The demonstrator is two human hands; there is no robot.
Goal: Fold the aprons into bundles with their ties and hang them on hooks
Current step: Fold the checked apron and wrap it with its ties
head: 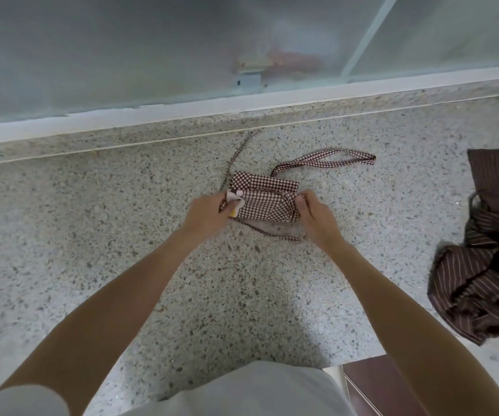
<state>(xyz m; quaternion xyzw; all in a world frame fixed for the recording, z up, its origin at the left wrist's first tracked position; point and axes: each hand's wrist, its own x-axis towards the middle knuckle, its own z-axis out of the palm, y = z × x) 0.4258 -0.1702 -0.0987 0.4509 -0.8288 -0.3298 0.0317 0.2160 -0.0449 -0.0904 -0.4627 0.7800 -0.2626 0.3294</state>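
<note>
A brown-and-white checked apron [264, 199] lies folded into a small rectangle on the speckled stone counter [92, 220]. Its neck loop [326, 159] trails to the back right, one thin tie [236, 159] runs back toward the window ledge, and another tie [269, 234] curves along the front. My left hand [204, 216] grips the bundle's left end, by a pale patch. My right hand [317, 216] pinches the right end with curled fingers.
A dark brown striped apron [482, 259] lies crumpled at the counter's right edge. A frosted window with a white ledge [182, 109] runs along the back. A dark red cabinet front [383, 385] shows at the bottom right.
</note>
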